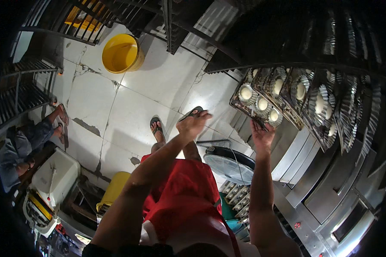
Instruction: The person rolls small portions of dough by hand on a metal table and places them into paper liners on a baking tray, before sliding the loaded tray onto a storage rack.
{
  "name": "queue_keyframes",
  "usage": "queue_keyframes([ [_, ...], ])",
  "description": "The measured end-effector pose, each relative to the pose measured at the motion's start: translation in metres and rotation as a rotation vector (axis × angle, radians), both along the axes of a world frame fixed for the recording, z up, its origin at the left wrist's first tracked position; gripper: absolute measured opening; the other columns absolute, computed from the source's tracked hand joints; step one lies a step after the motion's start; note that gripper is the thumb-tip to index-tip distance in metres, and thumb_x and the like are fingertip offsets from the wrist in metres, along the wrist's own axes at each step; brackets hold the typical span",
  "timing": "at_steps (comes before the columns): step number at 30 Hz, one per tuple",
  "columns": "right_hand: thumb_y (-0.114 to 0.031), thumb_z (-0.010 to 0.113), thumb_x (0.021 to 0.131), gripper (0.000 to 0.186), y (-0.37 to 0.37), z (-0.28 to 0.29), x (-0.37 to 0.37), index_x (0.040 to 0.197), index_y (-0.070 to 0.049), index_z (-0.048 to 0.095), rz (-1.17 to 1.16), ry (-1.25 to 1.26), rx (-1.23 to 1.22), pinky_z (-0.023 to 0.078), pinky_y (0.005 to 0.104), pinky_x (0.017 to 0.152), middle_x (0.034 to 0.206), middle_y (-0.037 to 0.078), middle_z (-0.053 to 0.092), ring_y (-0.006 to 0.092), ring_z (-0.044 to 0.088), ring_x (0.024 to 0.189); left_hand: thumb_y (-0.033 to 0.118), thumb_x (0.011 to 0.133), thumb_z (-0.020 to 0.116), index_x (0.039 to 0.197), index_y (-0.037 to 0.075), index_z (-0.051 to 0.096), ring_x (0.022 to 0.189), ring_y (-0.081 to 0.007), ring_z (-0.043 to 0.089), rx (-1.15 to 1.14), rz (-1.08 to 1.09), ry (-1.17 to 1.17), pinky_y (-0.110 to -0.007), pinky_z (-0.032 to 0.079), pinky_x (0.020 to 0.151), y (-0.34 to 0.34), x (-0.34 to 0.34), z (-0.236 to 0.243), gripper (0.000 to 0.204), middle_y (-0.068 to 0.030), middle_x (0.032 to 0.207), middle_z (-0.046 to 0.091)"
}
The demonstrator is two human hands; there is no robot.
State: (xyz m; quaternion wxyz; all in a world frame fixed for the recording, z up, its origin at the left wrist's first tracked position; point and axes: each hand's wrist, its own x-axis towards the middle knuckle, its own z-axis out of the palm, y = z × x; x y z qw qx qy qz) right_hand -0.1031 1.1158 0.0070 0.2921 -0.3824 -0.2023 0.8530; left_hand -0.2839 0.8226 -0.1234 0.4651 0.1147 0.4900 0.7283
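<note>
Nearest, below the head, red clothing (178, 184) covers the person's front, with a bare forearm coming up on each side. The left hand (192, 125) hangs over the tiled floor, above a sandalled foot, its fingers loosely outstretched and slightly apart. The right hand (263, 136) reaches the near edge of a dark tray (243, 109), palm up, the fingers at its rim; whether they close on it or merely support it I cannot tell. That tray sits at the left end of a run of similar trays in a dark rack (287, 64), holding silvery fluted cups (324, 91) with pale round pieces (246, 93) in them. Lower down, a round fan (229, 168) stands between the forearms. Farther off, a yellow bucket (122, 53) stands on the floor (154, 90), and another person (21, 143) is at the left.
</note>
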Motion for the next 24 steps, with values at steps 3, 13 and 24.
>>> queue_keyframes([
  [3,-0.016,0.055,0.104,0.035,-0.022,0.004,-0.028,0.135,0.001,0.057,0.064,-0.062,0.08,0.052,0.0556,0.117,0.138,0.022,0.063,0.0391,0.061,0.132,0.017,0.1,0.059,0.137,0.008,0.064,0.137,-0.0186,0.056,0.097,0.049,0.146,-0.031,0.047,0.11,-0.086,-0.012,-0.053,0.038,-0.0109,0.147,0.063],
  [13,-0.012,0.057,0.11,0.028,0.012,-0.022,-0.005,0.131,0.007,0.057,-0.044,-0.223,0.248,0.059,0.0478,0.11,0.128,0.019,0.067,0.0319,0.067,0.122,0.033,0.108,0.059,0.141,0.006,0.06,0.107,-0.018,0.068,-0.473,0.274,-0.059,-0.035,0.053,0.092,-0.252,-0.014,-0.003,0.042,-0.0077,0.122,0.076],
  [24,-0.005,0.055,0.103,0.025,0.058,-0.027,0.01,0.124,0.002,0.066,-0.036,-0.27,0.406,0.06,0.0438,0.108,0.121,0.014,0.075,0.0257,0.073,0.113,0.021,0.1,0.068,0.131,-0.003,0.062,0.105,-0.0352,0.072,-0.772,0.208,0.298,-0.042,0.058,0.092,-0.223,0.057,-0.099,0.04,-0.022,0.114,0.074],
])
